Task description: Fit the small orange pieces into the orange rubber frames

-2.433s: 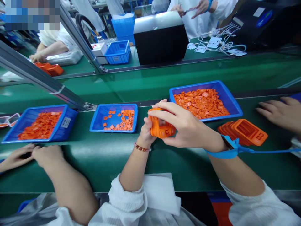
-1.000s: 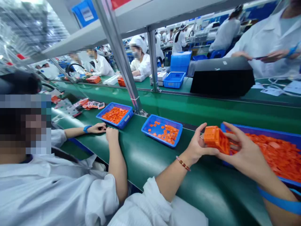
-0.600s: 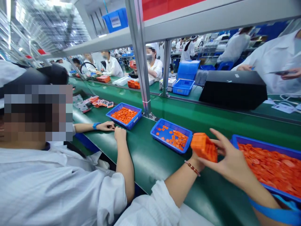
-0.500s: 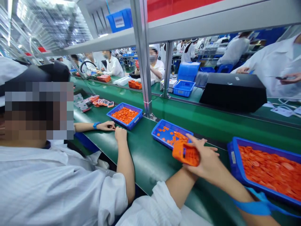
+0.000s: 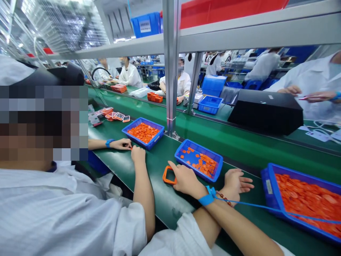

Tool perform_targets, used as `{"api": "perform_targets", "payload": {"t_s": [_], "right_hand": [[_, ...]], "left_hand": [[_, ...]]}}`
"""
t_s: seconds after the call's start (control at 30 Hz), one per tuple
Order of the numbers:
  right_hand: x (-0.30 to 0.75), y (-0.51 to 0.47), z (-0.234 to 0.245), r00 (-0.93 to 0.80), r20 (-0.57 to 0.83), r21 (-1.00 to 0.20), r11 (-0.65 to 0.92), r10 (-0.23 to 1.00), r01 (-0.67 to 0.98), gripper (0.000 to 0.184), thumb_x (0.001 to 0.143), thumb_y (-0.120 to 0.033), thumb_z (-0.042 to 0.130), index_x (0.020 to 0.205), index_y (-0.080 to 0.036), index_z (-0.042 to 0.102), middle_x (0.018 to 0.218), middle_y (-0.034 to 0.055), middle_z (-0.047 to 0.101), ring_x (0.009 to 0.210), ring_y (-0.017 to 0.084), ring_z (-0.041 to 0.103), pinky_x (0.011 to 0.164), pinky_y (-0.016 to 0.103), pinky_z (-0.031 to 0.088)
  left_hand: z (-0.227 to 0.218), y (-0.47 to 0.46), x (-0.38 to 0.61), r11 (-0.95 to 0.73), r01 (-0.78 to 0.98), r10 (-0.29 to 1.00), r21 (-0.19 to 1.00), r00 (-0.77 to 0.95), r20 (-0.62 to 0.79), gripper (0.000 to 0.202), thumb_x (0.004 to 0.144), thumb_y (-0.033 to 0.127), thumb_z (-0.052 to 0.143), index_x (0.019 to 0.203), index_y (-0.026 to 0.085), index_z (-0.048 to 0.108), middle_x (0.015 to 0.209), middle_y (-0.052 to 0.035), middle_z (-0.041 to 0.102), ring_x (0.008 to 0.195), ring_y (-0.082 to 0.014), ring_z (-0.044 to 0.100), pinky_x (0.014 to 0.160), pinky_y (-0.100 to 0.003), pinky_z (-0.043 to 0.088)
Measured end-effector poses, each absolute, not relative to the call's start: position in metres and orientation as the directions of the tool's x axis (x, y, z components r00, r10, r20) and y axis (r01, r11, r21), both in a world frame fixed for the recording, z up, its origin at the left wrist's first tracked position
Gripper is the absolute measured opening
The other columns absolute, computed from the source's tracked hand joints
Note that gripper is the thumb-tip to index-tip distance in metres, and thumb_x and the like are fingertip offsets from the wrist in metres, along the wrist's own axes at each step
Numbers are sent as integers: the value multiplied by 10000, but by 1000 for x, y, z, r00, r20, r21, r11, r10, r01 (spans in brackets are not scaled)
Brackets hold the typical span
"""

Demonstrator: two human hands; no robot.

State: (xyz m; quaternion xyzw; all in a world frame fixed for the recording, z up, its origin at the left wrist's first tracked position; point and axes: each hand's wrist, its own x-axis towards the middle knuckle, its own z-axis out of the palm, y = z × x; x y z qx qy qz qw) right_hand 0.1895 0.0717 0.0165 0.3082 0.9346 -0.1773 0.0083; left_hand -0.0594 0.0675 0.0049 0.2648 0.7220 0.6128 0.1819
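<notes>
Head view. The right hand (image 5: 188,179) is partly closed, fingers at the right edge of an orange frame (image 5: 164,174); it appears to have hold of it, though grip pressure cannot be judged. The frame is flat at the worktop (image 5: 160,199), just left of the shallow bin (image 5: 218,165) of small orange parts. The right forearm crosses over the left wrist, presumably to carry the reach leftward. The left hand (image 5: 236,181) lies beneath, open, fingers spread, holding nothing, apparently kept out of the way. A blue wrist strap (image 5: 207,200) trails a cord rightward, probably for grounding. The larger bin (image 5: 277,202) stands at right; both bins line the far side, seemingly to remain within reach.
</notes>
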Motion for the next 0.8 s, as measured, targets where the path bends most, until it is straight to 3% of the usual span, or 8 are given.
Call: {"api": "perform_targets", "payload": {"t_s": [0.2, 0.43, 0.8], "right_hand": [[158, 85, 7, -791, -107, -322, 731, 603, 601, 892, 699, -156, 678, 1507, -157, 300, 1128, 150, 644, 1034, 301, 623, 793, 348, 489], [144, 91, 4, -778, -54, -370, 711, 626, 598, 864, 701, -171, 701, 1474, -159, 315, 1145, 152, 629, 1074, 308, 596, 783, 354, 496], [145, 91, -3, -768, -1, -417, 698, 641, 583, 838, 676, -227, 763, 1421, -161, 386, 1152, 148, 613, 1096, 312, 578, 781, 364, 515]], "left_hand": [[-4, 68, -63, 93, 67, 600, 993, -800, -2, 348, 954, 364, 588, 1243, 169, 577, 1245, -115, 589, 1059, -229, 610, 893, -437, 549], [15, 70, -49, 56, 79, 636, 995, -772, 26, 338, 957, 371, 579, 1230, 172, 590, 1255, -106, 586, 1071, -237, 605, 905, -434, 545], [40, 75, -21, 108, 30, 586, 994, -810, -39, 372, 939, 361, 611, 1245, 153, 576, 1236, -106, 594, 1078, -259, 607, 888, -454, 550]]}}
